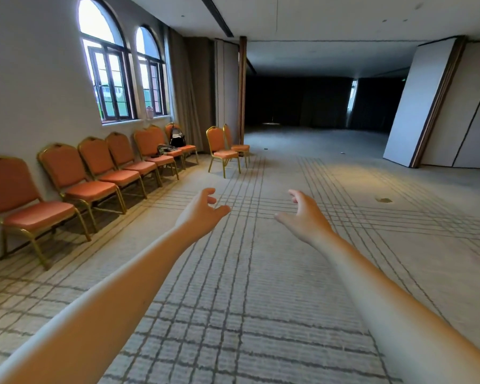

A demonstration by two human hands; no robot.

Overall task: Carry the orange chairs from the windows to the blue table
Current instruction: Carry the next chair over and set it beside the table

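Starting at the left, we have the row of orange chairs [100,173] lined against the wall under the 2 arched windows [122,70], backs to the wall, seats facing into the room. The row's long axis runs away from us along that wall. Toward its far end a black bag [177,137] sits on one seat.

Next comes our left hand [203,212], stretched out over the carpet [255,273], fingers spread and loosely curled, holding nothing. It is the nearer hand to the row, though still well apart from any chair.

Ahead of the hands and further off stands a pair of chairs [226,146] set apart from the row, facing right. They lie almost straight on between both hands.

Our right hand [305,214] is likewise wide and empty, palm turned inward.

No blue table shows anywhere (we judge it lies behind us or out of view), so no chair has been picked up yet; the reach goes forward and left.
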